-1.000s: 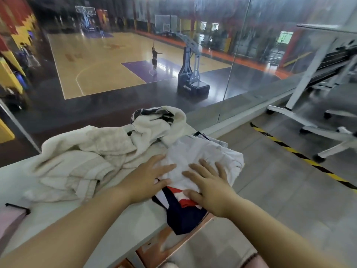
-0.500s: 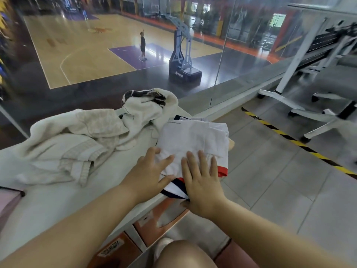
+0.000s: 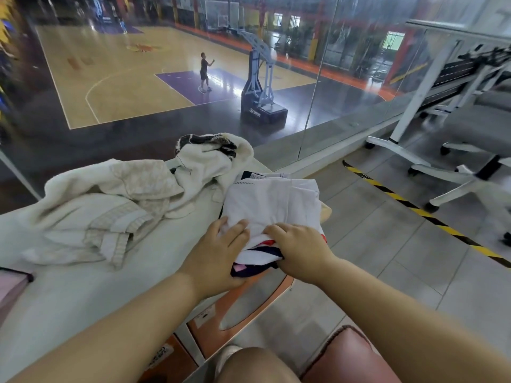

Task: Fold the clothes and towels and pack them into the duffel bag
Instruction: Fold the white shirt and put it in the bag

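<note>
We have both hands on the white folded garment with red and navy trim [image 3: 272, 201], which lies at the right end of the pale grey table top [image 3: 69, 297]. Its long axis runs from near to far, straight away from us, and its striped near end reaches the table's near edge. Both hands sit at that near end, neither closer than the other.

Our left hand [image 3: 218, 251] covers the near-left corner. Its fingers lie almost straight across the white cloth, but the thumb is hidden, so we cannot tell whether it pinches the fabric or only presses it. Our right hand [image 3: 300, 251] is at the near-right corner, its fingers curled into the layered edge and gripping the folds.

We judge that the fold is nearly finished and that the bundle will next have to be lifted as one. For that, the two hands need to close on the same near edge and keep the far layers from sliding open.

To the left, just beside the garment, a rumpled heap of cream towels [image 3: 110, 205] is not yet folded. A second cream towel with a dark patterned band [image 3: 210, 158] is bunched at the far side.

We cannot make out a duffel bag. A pink object with dark edging [image 3: 11, 286] shows at the far left edge, too cropped to identify.

Beyond the table a glass wall [image 3: 318, 78] overlooks a basketball court [image 3: 116, 76]. On the right, grey floor tiles carry a yellow-and-black hazard stripe [image 3: 414, 211].
</note>
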The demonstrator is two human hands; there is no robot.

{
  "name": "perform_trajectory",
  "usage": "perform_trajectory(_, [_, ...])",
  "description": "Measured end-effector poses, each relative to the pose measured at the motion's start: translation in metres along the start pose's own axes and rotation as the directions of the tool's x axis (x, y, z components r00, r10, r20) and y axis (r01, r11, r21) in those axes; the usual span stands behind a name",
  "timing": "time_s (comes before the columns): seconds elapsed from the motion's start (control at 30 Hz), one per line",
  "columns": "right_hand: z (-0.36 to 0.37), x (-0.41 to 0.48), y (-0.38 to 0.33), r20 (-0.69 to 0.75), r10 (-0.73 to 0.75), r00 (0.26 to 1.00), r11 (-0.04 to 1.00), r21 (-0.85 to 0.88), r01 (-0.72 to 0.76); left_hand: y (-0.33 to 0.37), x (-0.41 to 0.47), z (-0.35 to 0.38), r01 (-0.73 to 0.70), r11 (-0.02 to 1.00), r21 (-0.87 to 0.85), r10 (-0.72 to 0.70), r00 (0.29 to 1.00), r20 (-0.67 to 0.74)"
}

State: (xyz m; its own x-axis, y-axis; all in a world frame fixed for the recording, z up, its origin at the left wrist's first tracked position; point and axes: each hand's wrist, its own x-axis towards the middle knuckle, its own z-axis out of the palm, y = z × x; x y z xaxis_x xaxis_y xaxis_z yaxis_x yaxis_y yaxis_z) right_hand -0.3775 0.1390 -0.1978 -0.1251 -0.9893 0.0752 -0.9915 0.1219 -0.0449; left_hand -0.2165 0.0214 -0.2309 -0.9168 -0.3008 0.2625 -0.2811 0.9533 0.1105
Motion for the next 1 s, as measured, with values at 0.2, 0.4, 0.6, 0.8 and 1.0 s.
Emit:
perform_trajectory(0.2, [-0.016, -0.005, 0.006, 0.030, -0.016, 0.999, 0.997, 0.078, 0.014, 0.000, 0.002, -0.006, -0.021, 1.000, 0.008, 0.022, 1.000, -0.009])
perform_trajectory(0.4, [-0.010, -0.017, -0.003, -0.013, 0.012, 1.000, 0.995, 0.101, -0.010, 0.005, 0.016, -0.022, -0.044, 0.988, 0.147, 0.037, 0.998, 0.044])
perform_trajectory(0.6, [0.014, -0.043, -0.039, -0.141, 0.196, 0.970, 0.969, -0.125, -0.214, 0.014, 0.021, -0.037, 0.006, 0.999, 0.032, -0.008, 0.999, 0.053])
perform_trajectory(0.8, [0.015, -0.034, -0.035, -0.310, 0.135, 0.941, 0.987, -0.046, -0.157, 0.022, 0.011, -0.061, 0.079, 0.996, -0.030, -0.072, 0.977, 0.198])
perform_trajectory(1.0, [-0.047, -0.021, -0.026, 0.058, -0.070, 0.996, 0.996, 0.054, 0.067, 0.014, -0.003, -0.083, 0.184, 0.978, -0.094, -0.147, 0.940, 0.309])
